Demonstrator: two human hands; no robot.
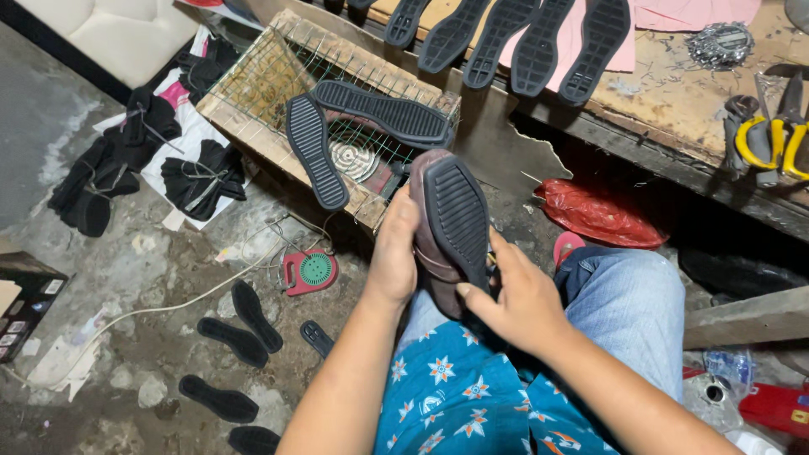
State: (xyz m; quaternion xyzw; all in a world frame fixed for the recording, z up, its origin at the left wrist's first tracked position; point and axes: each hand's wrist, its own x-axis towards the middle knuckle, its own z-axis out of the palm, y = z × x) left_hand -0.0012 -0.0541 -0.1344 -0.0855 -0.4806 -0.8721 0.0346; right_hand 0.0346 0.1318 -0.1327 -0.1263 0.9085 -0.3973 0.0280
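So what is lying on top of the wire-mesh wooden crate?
Two black ribbed soles rest on the wire mesh of the wooden crate. Through the mesh a round coil heater shows; the raised shoe covers the crate's near corner.

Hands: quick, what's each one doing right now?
Left hand: closed on the shoe.
Right hand: closed on the same shoe, thumb on its sole.
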